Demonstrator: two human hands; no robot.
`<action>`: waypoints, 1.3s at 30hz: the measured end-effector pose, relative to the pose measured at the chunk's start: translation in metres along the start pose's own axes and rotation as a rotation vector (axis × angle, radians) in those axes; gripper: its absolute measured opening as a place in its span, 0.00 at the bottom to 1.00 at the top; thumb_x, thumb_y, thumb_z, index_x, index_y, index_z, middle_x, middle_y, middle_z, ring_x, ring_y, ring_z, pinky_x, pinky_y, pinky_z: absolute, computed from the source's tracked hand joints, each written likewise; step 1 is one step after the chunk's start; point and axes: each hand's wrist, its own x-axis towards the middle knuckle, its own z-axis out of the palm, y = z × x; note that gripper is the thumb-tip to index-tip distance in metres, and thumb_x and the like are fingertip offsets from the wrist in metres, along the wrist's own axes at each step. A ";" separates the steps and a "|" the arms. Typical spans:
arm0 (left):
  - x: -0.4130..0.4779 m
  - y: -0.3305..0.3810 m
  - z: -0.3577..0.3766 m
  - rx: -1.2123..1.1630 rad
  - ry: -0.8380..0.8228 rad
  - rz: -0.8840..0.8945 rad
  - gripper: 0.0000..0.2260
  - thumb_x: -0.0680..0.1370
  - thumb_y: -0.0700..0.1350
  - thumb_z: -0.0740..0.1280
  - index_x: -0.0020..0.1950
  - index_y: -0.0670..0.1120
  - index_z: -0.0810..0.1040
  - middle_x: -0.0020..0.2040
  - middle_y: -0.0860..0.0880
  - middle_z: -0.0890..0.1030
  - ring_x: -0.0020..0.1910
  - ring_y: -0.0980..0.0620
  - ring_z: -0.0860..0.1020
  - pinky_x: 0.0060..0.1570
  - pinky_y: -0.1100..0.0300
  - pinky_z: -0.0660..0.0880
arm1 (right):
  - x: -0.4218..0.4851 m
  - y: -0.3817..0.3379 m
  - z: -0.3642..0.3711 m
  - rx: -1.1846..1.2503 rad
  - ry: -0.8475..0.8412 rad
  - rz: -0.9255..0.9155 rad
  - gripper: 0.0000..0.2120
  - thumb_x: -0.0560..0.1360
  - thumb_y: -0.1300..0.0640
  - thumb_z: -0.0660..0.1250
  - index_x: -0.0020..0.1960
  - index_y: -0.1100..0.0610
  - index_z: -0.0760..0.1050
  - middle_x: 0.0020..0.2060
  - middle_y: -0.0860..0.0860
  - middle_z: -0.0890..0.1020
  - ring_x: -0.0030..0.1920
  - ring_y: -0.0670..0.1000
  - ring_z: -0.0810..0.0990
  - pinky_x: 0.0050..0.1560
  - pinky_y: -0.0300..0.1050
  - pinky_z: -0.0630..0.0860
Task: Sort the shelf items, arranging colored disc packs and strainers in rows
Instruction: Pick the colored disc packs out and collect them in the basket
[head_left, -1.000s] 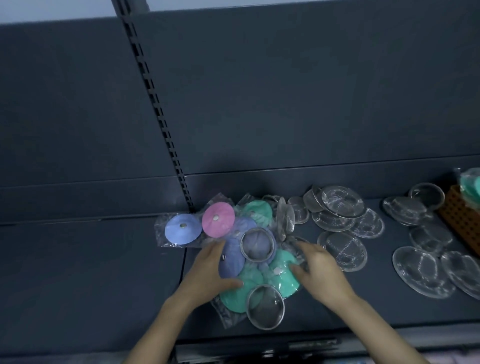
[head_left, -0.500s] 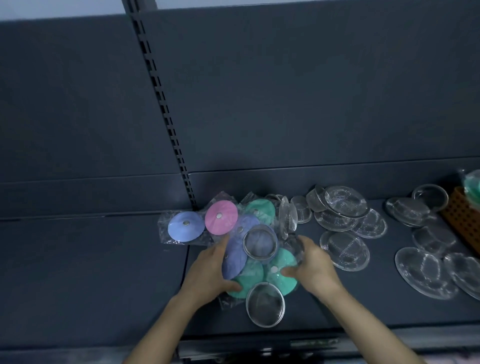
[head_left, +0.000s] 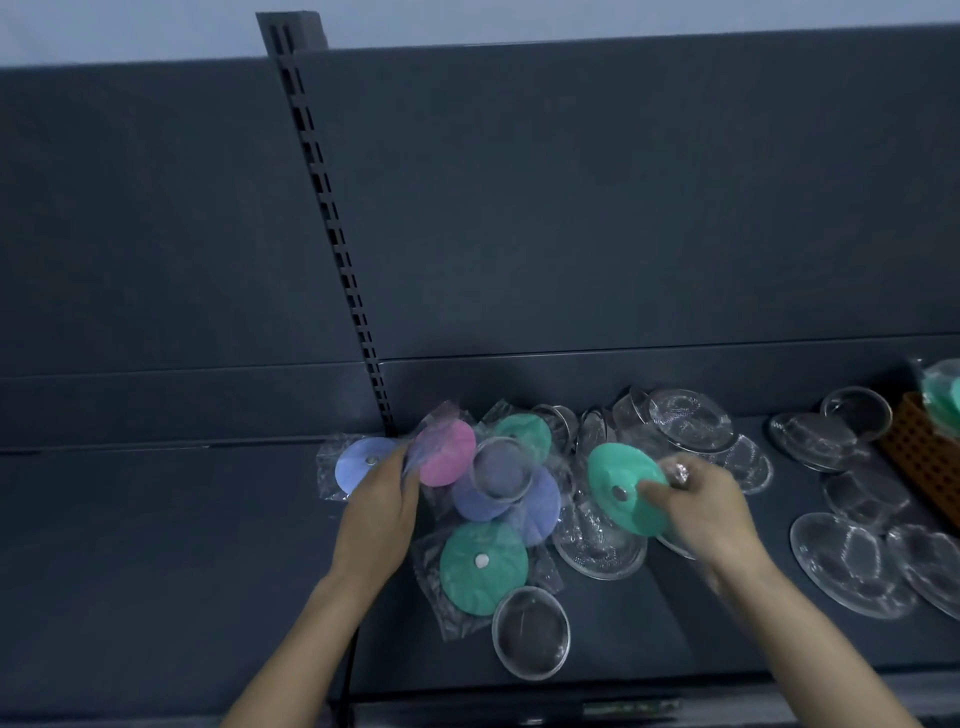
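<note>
Head view: right hand (head_left: 711, 509) grips green pack (head_left: 618, 483), left hand (head_left: 379, 514) pink pack (head_left: 447, 460).

bare left hand (head_left: 382, 499) and bare right hand (head_left: 711, 506) on slim forearms, uncovered to the frame edge

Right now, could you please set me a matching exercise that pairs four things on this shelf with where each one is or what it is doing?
Column one:
1. pink disc
2. orange basket
3. right hand
4. small round strainer

Column two:
A. at the far right edge of the shelf
B. nearest the shelf's front edge
C. holds a green disc
D. in the pack gripped by the left hand

Pairs: 1-D, 2-A, 3-C, 4-B.
</note>
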 end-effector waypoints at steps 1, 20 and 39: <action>0.007 -0.002 0.002 0.072 0.020 -0.009 0.11 0.81 0.43 0.57 0.62 0.49 0.73 0.51 0.52 0.79 0.50 0.59 0.76 0.51 0.68 0.71 | 0.001 -0.003 -0.002 -0.002 0.016 -0.011 0.05 0.70 0.65 0.70 0.38 0.58 0.76 0.32 0.53 0.79 0.32 0.53 0.75 0.35 0.45 0.71; 0.072 -0.047 0.034 0.338 -0.623 -0.057 0.56 0.63 0.55 0.78 0.78 0.48 0.42 0.77 0.45 0.44 0.76 0.45 0.51 0.72 0.53 0.58 | -0.012 -0.019 0.014 0.057 0.035 -0.283 0.10 0.72 0.64 0.70 0.38 0.51 0.74 0.31 0.42 0.80 0.32 0.39 0.76 0.37 0.34 0.72; 0.063 -0.027 0.018 0.229 -0.147 0.037 0.28 0.75 0.36 0.63 0.74 0.43 0.62 0.60 0.39 0.77 0.54 0.42 0.77 0.52 0.58 0.72 | -0.012 -0.012 0.051 -0.412 -0.096 -0.797 0.13 0.69 0.72 0.69 0.52 0.63 0.78 0.50 0.55 0.84 0.47 0.55 0.82 0.50 0.43 0.77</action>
